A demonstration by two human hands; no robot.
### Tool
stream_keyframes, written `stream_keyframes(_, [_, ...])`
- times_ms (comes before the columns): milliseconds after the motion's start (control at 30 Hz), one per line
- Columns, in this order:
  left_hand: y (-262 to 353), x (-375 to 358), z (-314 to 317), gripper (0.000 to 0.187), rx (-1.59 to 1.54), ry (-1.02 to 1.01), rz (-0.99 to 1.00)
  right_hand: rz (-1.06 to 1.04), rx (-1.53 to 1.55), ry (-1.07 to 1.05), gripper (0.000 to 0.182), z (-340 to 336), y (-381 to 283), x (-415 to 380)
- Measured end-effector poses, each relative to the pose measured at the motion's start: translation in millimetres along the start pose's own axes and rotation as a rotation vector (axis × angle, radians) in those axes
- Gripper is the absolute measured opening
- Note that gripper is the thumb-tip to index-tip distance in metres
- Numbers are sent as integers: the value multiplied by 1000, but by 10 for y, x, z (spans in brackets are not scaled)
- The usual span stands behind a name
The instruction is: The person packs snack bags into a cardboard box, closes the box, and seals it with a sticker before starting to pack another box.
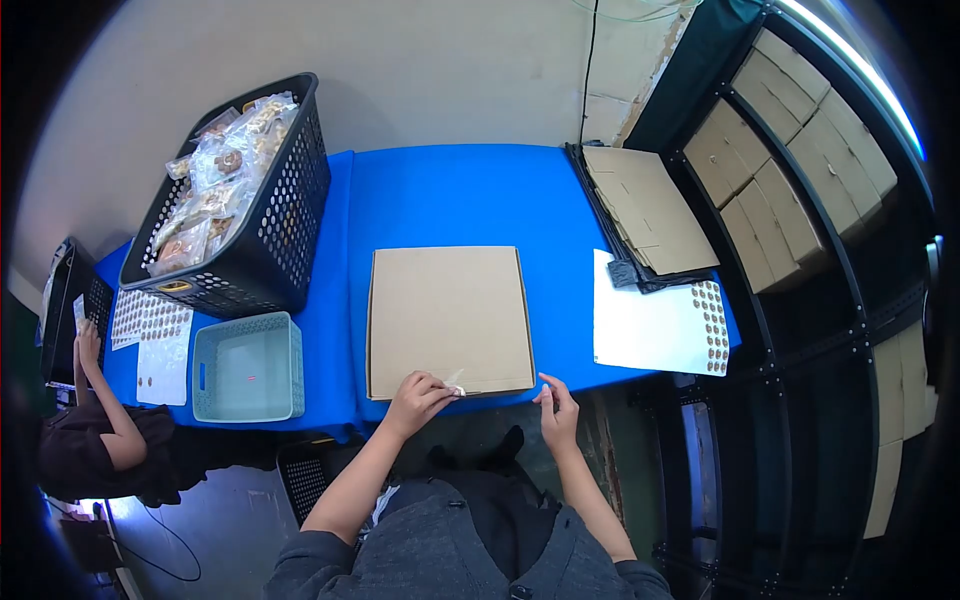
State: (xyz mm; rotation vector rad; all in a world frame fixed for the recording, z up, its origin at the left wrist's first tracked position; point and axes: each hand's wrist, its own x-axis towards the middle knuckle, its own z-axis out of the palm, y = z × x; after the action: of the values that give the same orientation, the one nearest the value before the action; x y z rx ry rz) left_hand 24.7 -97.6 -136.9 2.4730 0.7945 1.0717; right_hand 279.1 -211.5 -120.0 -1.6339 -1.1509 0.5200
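Observation:
A closed, flat cardboard box [449, 315] lies on the blue-covered table in front of me. My left hand [418, 402] is at the box's front edge, its fingers pinched on a small crumpled whitish, partly clear piece [457, 389]. What that piece is made of is too small to tell. Just off the box's front right corner is my right hand [558, 412], with thumb and fingers apart and nothing visible between them.
A black basket [290, 190] full of clear bags stands left, behind a pale green bin [248, 412]. At right are flattened cardboard [655, 210] and a sticker sheet [650, 330]; shelves [850, 260] hold boxes. Another person's hand [88, 343] is at far left, near other sticker sheets [162, 370].

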Motion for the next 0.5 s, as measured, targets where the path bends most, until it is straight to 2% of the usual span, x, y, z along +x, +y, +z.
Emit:
stream_keyframes(233, [14, -29, 28, 16, 0, 44, -42, 5, 5, -148, 19, 229, -82, 75])
stream_keyframes(333, [16, -42, 28, 17, 4, 40, -54, -98, -23, -152, 17, 395, -146, 82])
stream_keyframes(400, [13, -41, 34, 17, 3, 49, -64, -491, -210, -221, 18, 512, -204, 96])
stream_keyframes(433, [16, -32, 27, 17, 1, 43, -67, -547, -271, -309, 18, 526, -378, 90])
stream_keyframes(500, [28, -24, 23, 17, 9, 28, -98, -605, -285, -310, 20, 664, -420, 125])
